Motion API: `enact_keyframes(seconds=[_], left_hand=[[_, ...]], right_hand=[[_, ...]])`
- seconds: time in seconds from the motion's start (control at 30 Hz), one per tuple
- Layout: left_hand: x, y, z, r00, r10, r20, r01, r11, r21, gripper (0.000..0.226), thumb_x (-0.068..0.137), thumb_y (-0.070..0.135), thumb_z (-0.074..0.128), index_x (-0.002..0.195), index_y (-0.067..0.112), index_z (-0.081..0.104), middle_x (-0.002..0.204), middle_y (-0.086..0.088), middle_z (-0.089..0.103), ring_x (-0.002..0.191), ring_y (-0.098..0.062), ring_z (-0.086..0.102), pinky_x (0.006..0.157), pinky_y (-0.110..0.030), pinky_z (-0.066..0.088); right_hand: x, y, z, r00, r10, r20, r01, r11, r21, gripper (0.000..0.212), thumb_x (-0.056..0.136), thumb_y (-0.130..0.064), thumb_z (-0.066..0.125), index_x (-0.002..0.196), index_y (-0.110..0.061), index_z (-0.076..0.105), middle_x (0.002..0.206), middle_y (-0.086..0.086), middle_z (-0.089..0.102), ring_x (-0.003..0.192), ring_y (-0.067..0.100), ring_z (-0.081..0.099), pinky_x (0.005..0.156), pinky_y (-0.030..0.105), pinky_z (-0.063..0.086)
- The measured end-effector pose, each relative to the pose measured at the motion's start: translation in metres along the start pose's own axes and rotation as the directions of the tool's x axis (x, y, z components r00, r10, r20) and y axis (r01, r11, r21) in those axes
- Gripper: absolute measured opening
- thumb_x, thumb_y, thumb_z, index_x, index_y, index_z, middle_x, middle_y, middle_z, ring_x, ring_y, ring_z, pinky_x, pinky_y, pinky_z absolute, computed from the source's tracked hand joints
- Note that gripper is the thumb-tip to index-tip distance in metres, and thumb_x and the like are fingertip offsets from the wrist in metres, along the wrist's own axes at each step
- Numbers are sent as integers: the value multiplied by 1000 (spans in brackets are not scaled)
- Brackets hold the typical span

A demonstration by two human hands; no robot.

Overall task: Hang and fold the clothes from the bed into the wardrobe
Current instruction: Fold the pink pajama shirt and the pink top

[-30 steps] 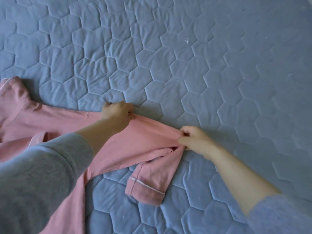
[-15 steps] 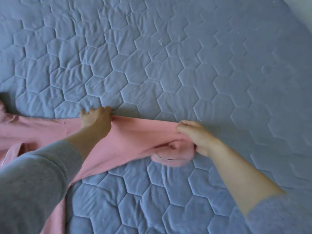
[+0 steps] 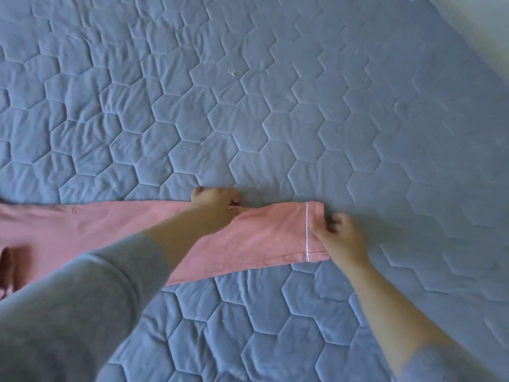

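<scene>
A pink garment [image 3: 115, 232] lies across the blue quilted bed [image 3: 275, 106]. One long sleeve is stretched flat to the right and ends in a cuff with white piping [image 3: 307, 230]. My left hand [image 3: 214, 206] grips the sleeve's far edge at mid-length, fingers curled on the fabric. At the cuff's end, my right hand [image 3: 340, 238] pinches the fabric, thumb on top and fingers blurred. The garment's body runs off the frame on the left, partly hidden by my grey sleeve [image 3: 68, 312].
The quilted cover spreads around the garment on all sides. The bed's edge runs diagonally across the top right corner, with a pale surface [image 3: 484, 20] beyond it.
The sleeve end was bunched and folded under; now it lies flat and straight with the cuff out to the right. Both hands have shifted rightward along it.
</scene>
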State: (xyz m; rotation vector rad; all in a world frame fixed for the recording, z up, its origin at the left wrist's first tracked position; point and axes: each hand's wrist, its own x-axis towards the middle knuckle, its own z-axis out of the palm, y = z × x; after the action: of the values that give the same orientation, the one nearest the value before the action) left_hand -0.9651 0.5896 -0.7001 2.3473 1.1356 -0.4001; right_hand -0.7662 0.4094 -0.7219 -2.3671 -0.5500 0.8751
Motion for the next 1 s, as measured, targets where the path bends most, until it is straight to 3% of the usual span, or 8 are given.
enact_keyframes(seconds=[0.1,0.2,0.3,0.43,0.53,0.7,0.83,1.0], left_hand=[[8,19,8,1000,-14,9,14,1000,13,26,96,35,51,118,26,60,121,9,62,116,-18,53,108,-37,27],[10,26,7,996,-44,-84,42,999,-22,19,96,28,51,102,21,67,106,2,66,104,-23,57,98,-33,34],[9,30,-1,981,-91,-173,73,991,-108,17,94,26,55,97,17,68,101,-3,65,99,-28,58,90,-34,38],[1,40,-7,971,-88,-224,59,989,-133,21,92,25,60,110,18,68,113,-6,60,110,-29,52,92,-36,41],[-10,53,-13,965,-79,-249,6,959,-283,23,90,22,64,111,15,67,113,-6,59,98,-23,57,80,-29,43],[-23,89,-40,997,21,-74,-58,835,-548,30,95,32,57,124,24,58,114,5,57,62,-5,66,58,-13,47],[-26,118,-70,957,-17,290,253,539,-804,34,97,41,52,122,18,54,98,-6,62,62,-17,69,75,-34,60],[-40,128,-97,979,-65,193,185,680,-709,37,90,47,62,83,11,57,65,-7,62,59,-18,65,74,-30,59]], right_hand=[[-10,15,4,989,83,125,-82,997,-15,43,90,-39,64,57,-14,52,51,-5,44,59,20,44,52,26,35],[-18,17,3,983,91,162,-117,980,160,40,92,-32,63,67,-2,56,63,7,45,64,19,42,64,33,37],[-24,14,0,999,-6,33,0,984,178,40,93,-26,62,70,4,51,62,7,42,62,18,39,58,30,35],[-39,8,-6,990,-108,-88,123,974,193,39,92,-20,64,62,-5,44,56,-1,37,55,11,32,50,22,27],[-53,-2,-9,971,-195,-140,218,959,179,31,91,-11,63,64,-13,46,57,-7,40,54,9,34,52,19,30],[-82,-21,-11,944,-294,-148,314,939,143,20,90,-4,57,81,-22,55,70,-12,51,67,2,50,61,11,36],[-99,-36,-19,927,-340,-157,364,917,163,21,89,1,56,86,-20,59,73,-12,50,69,-2,50,63,8,36],[-113,-60,-34,910,-371,-183,403,896,186,12,88,-4,60,84,-15,62,73,-6,55,68,6,51,61,11,38]])
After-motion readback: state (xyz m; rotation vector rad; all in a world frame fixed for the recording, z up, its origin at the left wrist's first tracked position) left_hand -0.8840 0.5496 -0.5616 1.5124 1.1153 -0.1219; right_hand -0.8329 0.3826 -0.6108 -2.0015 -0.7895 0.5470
